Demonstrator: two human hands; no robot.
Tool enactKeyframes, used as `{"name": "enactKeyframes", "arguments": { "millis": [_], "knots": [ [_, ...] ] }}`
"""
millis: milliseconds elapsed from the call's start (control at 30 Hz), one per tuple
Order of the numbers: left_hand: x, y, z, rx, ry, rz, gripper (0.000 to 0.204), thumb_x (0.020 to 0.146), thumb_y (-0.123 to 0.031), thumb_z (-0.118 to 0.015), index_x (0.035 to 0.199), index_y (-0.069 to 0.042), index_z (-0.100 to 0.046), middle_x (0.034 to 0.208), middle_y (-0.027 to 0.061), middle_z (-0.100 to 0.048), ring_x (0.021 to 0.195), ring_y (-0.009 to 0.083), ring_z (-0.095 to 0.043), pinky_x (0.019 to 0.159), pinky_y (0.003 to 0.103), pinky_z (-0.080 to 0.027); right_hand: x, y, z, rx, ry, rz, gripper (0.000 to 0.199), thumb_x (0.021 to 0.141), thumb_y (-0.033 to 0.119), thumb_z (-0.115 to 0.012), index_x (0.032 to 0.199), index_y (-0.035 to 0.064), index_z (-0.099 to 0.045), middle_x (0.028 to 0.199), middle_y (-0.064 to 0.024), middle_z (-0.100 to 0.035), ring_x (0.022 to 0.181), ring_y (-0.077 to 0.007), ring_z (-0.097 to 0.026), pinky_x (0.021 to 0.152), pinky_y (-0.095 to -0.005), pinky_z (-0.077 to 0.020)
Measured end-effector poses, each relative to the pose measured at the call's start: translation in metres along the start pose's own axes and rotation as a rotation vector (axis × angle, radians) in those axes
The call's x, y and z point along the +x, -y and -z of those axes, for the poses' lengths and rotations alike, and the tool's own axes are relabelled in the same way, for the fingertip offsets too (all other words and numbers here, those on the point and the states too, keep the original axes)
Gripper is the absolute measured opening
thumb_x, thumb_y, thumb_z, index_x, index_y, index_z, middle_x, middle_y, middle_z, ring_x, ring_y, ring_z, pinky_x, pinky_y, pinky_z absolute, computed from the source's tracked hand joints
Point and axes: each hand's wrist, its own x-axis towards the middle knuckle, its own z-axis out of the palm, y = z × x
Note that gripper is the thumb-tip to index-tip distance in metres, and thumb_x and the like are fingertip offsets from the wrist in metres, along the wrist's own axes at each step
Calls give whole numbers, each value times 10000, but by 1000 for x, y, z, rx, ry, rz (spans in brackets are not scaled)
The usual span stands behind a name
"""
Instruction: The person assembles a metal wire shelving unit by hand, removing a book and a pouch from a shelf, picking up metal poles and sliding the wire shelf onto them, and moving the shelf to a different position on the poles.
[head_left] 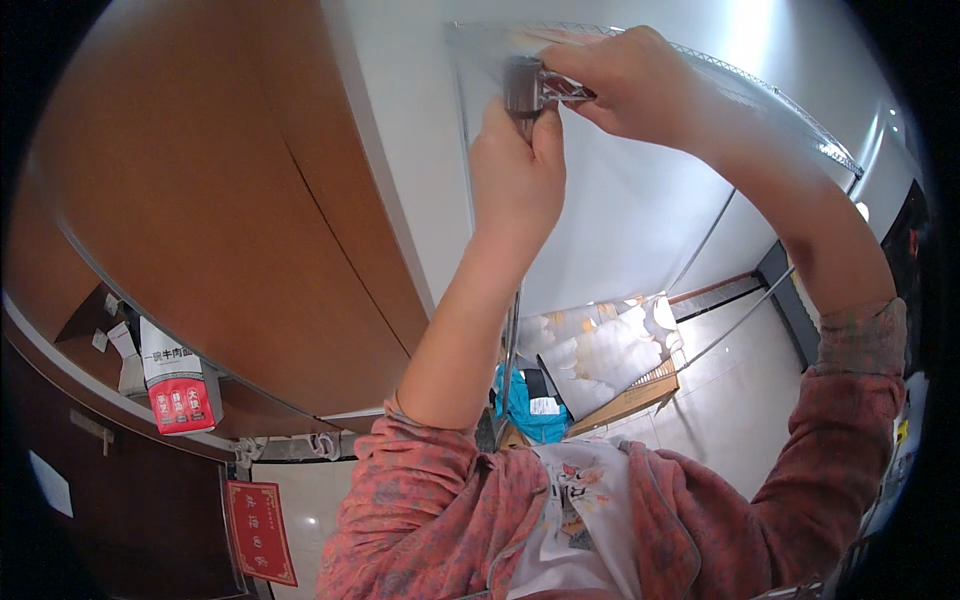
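The left hand (515, 185), just past 12 o'clock of the view's centre, is closed at the lower end of a dark grey-brown, glossy cylinder (521, 88); the palm side is hidden, so full contact cannot be confirmed. The right hand (630, 85), at 1 o'clock, is narrowed in a pinch on a small silver metal fitting (563, 90) with a reddish inside, which meets the cylinder at its 3 o'clock side. Whether the two parts are locked or only touching cannot be told. A silver wire-lattice shelf frame (790, 105) spans from 12 to 2 o'clock behind the right hand and forearm, and a slim chrome metal pole (513, 330) runs down below the left hand. Hazard: both arms are raised, so fatigue could loosen either grip and let the cylinder or fitting drop. Cause of misalignment: uneven force from the right hand could tilt the fitting against the cylinder. Cause of pinching: the fingertips lie close to where the parts meet. A dropped part could strike the white, grey and gold patterned sheet (600, 350) at 4 o'clock or the teal fabric bundle (535, 415) at 5 o'clock.
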Motion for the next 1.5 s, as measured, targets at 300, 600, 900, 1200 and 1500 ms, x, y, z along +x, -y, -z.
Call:
{"name": "enactKeyframes", "arguments": {
  "millis": [300, 600, 900, 1200, 1500],
  "knots": [
    [0, -3, 1, 35, -67, 23, 197, 915, -183, -555, 892, 13, -544, 653, 43, -522, 595, 103, -468, 543, 284, -403, 2, -2, -4, 19, 4, 0, 206, 737, 103, -688, 866, 82, -528, 854, -86, -623, 664, -301, -609, 538, -382, -461],
    [-1, -3, 7, 63, -41, 110, 166, 895, -136, -575, 926, 11, -503, 610, 81, -530, 528, 150, -498, 521, 319, -411, 8, -42, 49, 552, 363, -372, 467, 809, 410, -678, 1114, 58, -652, 755, -27, -581, 695, -142, -542, 657, -266, -434],
    [-2, 5, 5, 0, -74, 92, 129, 914, -120, -565, 949, -1, -531, 609, 1, -479, 539, 69, -424, 502, 259, -366, 35, -80, 5, 508, 723, -663, 695, 753, 581, -657, 1194, 47, -604, 1106, -149, -626, 1045, -270, -586, 844, -351, -458],
    [-5, 11, 4, -45, -84, 135, 137, 939, -158, -573, 924, -35, -513, 621, -33, -465, 530, 36, -414, 466, 215, -327, 70, -79, 18, 509, 1031, -569, 760, 738, 579, -666, 1269, 50, -543, 1261, -157, -553, 1136, -285, -543, 893, -415, -478],
    [-4, 12, 3, -99, -76, 169, 116, 930, -122, -562, 928, -12, -525, 628, -18, -466, 561, 44, -403, 500, 234, -339, 63, -67, 12, 644, 792, -318, 769, 778, 456, -676, 1362, 18, -433, 1334, -159, -506, 1200, -280, -513, 966, -384, -429]
  ]
}}
